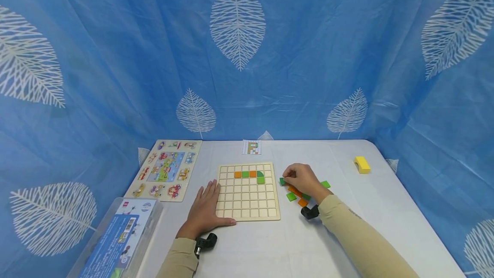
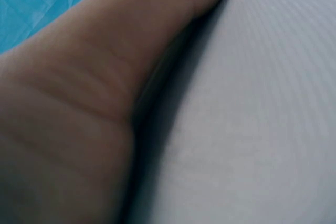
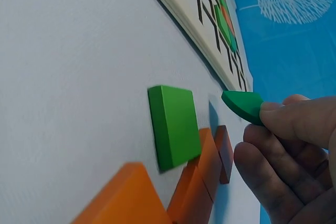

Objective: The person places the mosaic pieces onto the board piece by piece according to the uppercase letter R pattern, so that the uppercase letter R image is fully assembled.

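Pale wooden grid board (image 1: 247, 205) lies flat on the white-covered table (image 1: 239, 252) in front of the person, with five thin tiles set in its far part: an orange square (image 1: 237, 175), a green square (image 1: 245, 174), a second orange square (image 1: 252, 174), a dark green tile with one rounded corner (image 1: 260, 173), and a lighter green square (image 1: 261, 180) directly below that. The left hand (image 1: 206, 205) is spread along the board's left side, gripping nothing, its thumb at the near edge, which seems to steady the board. The right hand (image 1: 302, 179) pinches a flat green tile with a curved edge (image 3: 242, 103) between thumb and fingers, just off the board's right edge, near loose orange tiles (image 1: 302, 203) and a loose bright green square tile (image 3: 176, 127). The step in hand appears to be bringing this one piece to the grid. The next move would call for carrying it over the border, turning the curve the proper way, and lowering it level into one cell without nudging the row. Which cell suits it I cannot tell; a small white printed card (image 1: 251, 147) beyond the board probably serves as guide, but its pattern is too small to read surely.
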Motion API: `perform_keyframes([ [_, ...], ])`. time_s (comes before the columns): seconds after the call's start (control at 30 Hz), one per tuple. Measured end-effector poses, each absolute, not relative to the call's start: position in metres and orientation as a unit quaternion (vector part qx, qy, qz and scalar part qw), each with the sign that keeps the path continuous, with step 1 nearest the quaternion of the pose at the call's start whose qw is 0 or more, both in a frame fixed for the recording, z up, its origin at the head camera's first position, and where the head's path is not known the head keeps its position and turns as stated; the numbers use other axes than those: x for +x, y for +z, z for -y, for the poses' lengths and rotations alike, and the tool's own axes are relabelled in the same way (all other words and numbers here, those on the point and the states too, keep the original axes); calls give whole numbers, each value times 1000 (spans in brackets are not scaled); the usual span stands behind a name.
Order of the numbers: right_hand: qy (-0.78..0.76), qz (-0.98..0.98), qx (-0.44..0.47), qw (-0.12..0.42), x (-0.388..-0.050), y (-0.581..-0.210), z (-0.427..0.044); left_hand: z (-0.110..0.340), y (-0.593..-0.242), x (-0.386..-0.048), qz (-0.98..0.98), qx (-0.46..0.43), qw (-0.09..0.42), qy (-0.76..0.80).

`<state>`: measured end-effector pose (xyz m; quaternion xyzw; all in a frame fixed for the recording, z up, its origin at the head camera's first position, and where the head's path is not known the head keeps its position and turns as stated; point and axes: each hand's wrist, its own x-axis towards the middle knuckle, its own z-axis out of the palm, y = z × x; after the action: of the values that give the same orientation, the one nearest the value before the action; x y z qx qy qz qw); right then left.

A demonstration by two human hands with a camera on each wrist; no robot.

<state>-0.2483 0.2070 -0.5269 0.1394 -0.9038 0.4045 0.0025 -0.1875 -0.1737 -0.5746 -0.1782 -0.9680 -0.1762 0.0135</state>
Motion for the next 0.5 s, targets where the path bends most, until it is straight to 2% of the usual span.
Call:
perform_keyframes([
  [0.5, 411, 900, 142, 2, -248, -530, -195, 173, -569, -186, 968, -177, 9, -176],
])
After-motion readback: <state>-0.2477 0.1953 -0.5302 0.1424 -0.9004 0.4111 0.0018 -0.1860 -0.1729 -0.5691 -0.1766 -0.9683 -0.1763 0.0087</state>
